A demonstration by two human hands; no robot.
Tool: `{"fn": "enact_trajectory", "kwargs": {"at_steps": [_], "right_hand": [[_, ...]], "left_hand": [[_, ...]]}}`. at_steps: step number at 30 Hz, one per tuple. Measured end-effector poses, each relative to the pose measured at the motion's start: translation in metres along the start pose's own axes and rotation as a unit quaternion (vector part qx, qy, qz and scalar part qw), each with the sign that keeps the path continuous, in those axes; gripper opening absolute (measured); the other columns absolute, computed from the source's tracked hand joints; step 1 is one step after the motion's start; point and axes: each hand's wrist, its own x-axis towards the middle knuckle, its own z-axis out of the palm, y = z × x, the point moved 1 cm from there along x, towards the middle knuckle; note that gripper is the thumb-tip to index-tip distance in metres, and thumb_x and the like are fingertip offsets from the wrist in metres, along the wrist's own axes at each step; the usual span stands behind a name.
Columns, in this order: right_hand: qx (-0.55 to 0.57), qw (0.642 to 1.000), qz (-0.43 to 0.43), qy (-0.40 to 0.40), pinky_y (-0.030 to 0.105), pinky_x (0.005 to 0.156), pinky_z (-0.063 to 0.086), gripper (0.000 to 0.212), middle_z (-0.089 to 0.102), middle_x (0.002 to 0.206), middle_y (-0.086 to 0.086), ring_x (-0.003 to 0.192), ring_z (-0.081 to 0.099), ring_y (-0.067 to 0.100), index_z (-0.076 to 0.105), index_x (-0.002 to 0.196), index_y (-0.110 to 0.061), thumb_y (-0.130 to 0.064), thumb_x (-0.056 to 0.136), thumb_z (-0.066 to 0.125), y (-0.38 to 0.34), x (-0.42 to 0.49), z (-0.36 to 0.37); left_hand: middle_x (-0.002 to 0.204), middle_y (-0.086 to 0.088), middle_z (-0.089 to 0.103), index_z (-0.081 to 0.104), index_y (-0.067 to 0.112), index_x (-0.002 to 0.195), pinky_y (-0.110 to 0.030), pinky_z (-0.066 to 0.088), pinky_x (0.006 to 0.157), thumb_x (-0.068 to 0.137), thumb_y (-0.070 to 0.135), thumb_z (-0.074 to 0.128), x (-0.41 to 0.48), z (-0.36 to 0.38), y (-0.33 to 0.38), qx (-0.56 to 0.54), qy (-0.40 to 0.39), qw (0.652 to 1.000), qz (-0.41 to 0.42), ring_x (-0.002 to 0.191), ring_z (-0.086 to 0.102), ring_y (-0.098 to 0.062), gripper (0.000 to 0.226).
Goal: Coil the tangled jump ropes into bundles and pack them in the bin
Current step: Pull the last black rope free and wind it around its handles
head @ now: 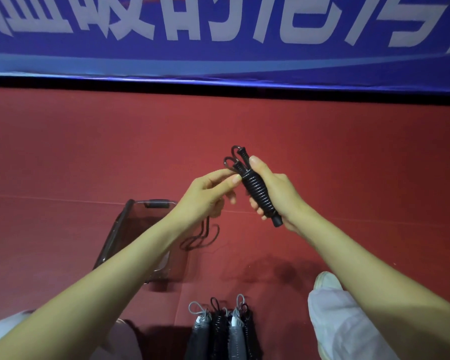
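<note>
Head view, left to right. Positions are given relative to the two-handed grip at centre.

Down and to the left of the grip, a smoky see-through bin [120, 229] stands on the red floor [348, 165], its dark handle on the far rim. The left forearm crosses in front of it and hides much of the inside.

The left hand [208, 193] closes thumb and forefinger in a pinch against the upper left side of the coil. Its other fingers are curled under. Directly below this pinch a loose strand [207, 227] hangs in a slack loop above the floor. It is blurred, and it seems to run up into the left hand, though the join is hidden.

At the grip itself, the black jump rope bundle [257, 188] is tilted, top to the left and butt end to the lower right. Cord is wound in tight turns round the two handles. Two small cord loops stand out of the handle tips above the grip.

The right hand [276, 193] is wrapped round the bundle from the right. The thumb lies along the upper handles and the fingertips show beneath the windings. The butt of the handles sticks out below the palm.

Well below the grip, at the lower edge, four finished bundles [218, 331] lie side by side on the floor, alternating grey and black.

Below and right of the grip are a pale shoe [325, 280] and a light trouser leg [335, 320].

Beyond the grip, a blue banner [63, 55] with large pale lettering spans the background.
</note>
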Motion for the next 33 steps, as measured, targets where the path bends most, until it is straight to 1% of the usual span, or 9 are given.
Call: {"fn": "enact_trajectory", "kwargs": {"at_steps": [4, 9, 12, 19, 22, 24, 28, 31, 33], "right_hand": [[0.017, 0.999, 0.008, 0.049, 0.024, 0.039, 0.042, 0.063, 0.058, 0.053, 0.009, 0.04, 0.051, 0.018, 0.062, 0.085, -0.004, -0.065, 0.09, 0.045, -0.007, 0.004, -0.02], [0.002, 0.999, 0.039, -0.016, 0.022, 0.038, 0.04, 0.056, 0.057, 0.051, 0.008, 0.037, 0.048, 0.017, 0.059, 0.081, -0.013, -0.067, 0.087, 0.047, -0.002, 0.001, -0.018], [0.028, 0.998, 0.023, -0.048, 0.021, 0.037, 0.038, 0.054, 0.055, 0.049, 0.009, 0.035, 0.046, 0.018, 0.056, 0.074, -0.013, -0.064, 0.089, 0.047, -0.004, -0.001, -0.013], [-0.017, 0.98, 0.017, -0.196, 0.019, 0.033, 0.036, 0.053, 0.052, 0.048, 0.009, 0.033, 0.043, 0.015, 0.064, 0.071, -0.017, -0.068, 0.072, 0.049, -0.01, -0.013, -0.01], [-0.116, 0.957, 0.033, -0.263, 0.02, 0.035, 0.037, 0.063, 0.051, 0.049, 0.007, 0.034, 0.042, 0.015, 0.061, 0.091, -0.011, -0.07, 0.072, 0.048, -0.008, -0.016, -0.007], [-0.25, 0.922, 0.033, -0.292, 0.024, 0.039, 0.039, 0.063, 0.054, 0.052, 0.006, 0.037, 0.044, 0.018, 0.054, 0.092, -0.009, -0.07, 0.075, 0.054, -0.004, -0.018, -0.004], [-0.495, 0.846, 0.034, -0.196, 0.03, 0.053, 0.042, 0.06, 0.061, 0.066, 0.001, 0.055, 0.056, 0.022, 0.047, 0.092, -0.017, -0.075, 0.078, 0.053, 0.004, -0.01, 0.001], [-0.606, 0.795, -0.011, -0.024, 0.036, 0.069, 0.037, 0.066, 0.063, 0.099, 0.008, 0.096, 0.062, 0.032, 0.042, 0.11, -0.015, -0.075, 0.083, 0.044, 0.006, 0.001, 0.0], [-0.587, 0.806, -0.049, 0.06, 0.038, 0.071, 0.036, 0.062, 0.065, 0.104, 0.012, 0.1, 0.062, 0.036, 0.037, 0.113, -0.014, -0.071, 0.087, 0.042, 0.002, 0.004, -0.006]], "left_hand": [[0.052, 0.001, 0.038, 0.07, 0.011, 0.104, -0.018, 0.019, 0.041, 0.095, 0.049, 0.042, 0.003, -0.002, -0.009, 0.013, -0.045, 0.995, -0.09, 0.043, 0.019, -0.009, 0.048], [0.06, 0.004, 0.044, 0.067, 0.012, 0.109, -0.014, 0.027, 0.048, 0.099, 0.026, 0.047, 0.003, -0.007, -0.017, 0.039, -0.07, 0.996, -0.045, 0.05, 0.03, -0.005, 0.026], [0.065, 0.008, 0.048, 0.068, 0.012, 0.1, -0.012, 0.032, 0.052, 0.094, 0.022, 0.052, 0.004, -0.013, -0.015, 0.041, -0.066, 0.996, -0.037, 0.055, 0.039, -0.002, 0.02], [0.078, 0.007, 0.064, 0.078, 0.026, 0.081, -0.016, 0.044, 0.081, 0.065, 0.063, 0.076, 0.01, -0.049, -0.016, 0.144, -0.192, 0.97, -0.045, 0.077, 0.055, -0.003, 0.04], [0.068, 0.013, 0.066, 0.075, 0.022, 0.071, -0.014, 0.046, 0.074, 0.08, 0.021, 0.075, 0.01, -0.049, -0.009, 0.172, -0.187, 0.967, -0.037, 0.068, 0.058, 0.001, 0.009], [0.06, 0.011, 0.065, 0.073, 0.014, 0.071, -0.012, 0.044, 0.062, 0.082, 0.001, 0.071, 0.011, -0.045, -0.004, 0.235, -0.169, 0.957, -0.027, 0.057, 0.056, 0.003, 0.017], [0.073, -0.004, 0.071, 0.076, 0.022, 0.074, -0.035, 0.047, 0.068, 0.077, 0.035, 0.078, 0.016, -0.027, -0.003, 0.308, -0.07, 0.949, -0.002, 0.067, 0.054, -0.005, 0.014], [0.05, 0.014, 0.057, 0.071, 0.017, 0.076, -0.02, 0.034, 0.052, 0.091, 0.034, 0.065, 0.014, -0.005, -0.001, 0.321, -0.004, 0.945, 0.062, 0.048, 0.042, 0.0, 0.023], [0.051, 0.015, 0.053, 0.068, 0.019, 0.082, -0.018, 0.03, 0.049, 0.095, 0.027, 0.059, 0.015, -0.002, 0.001, 0.236, 0.019, 0.97, 0.056, 0.045, 0.037, -0.002, 0.019]]}}
